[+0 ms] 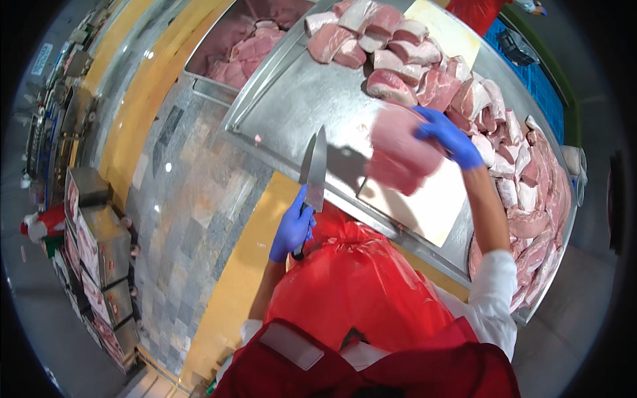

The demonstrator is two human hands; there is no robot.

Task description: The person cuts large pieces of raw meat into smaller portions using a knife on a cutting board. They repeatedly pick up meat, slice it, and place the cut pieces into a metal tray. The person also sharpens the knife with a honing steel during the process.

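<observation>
My left hand [292, 229], in a blue glove, is closed round the black handle of a knife [318, 166] at the table's near edge. Its broad blade points away from me, and a dark shadow lies on the metal beside it. My right hand [451, 138], gloved in blue too, grips a large slab of pink meat [401, 149] by its right side. Motion blurs the slab. It hangs over the steel table [285, 99] and partly covers a white cutting board [424, 212].
Cut meat pieces [431, 86] are heaped along the table's far and right sides. Longer strips [537, 245] lie at the right end. A metal bin [206, 50] with meat stands beyond the left edge. Stacked metal containers [106, 252] stand at far left. Another person's red apron [474, 13] shows across the table.
</observation>
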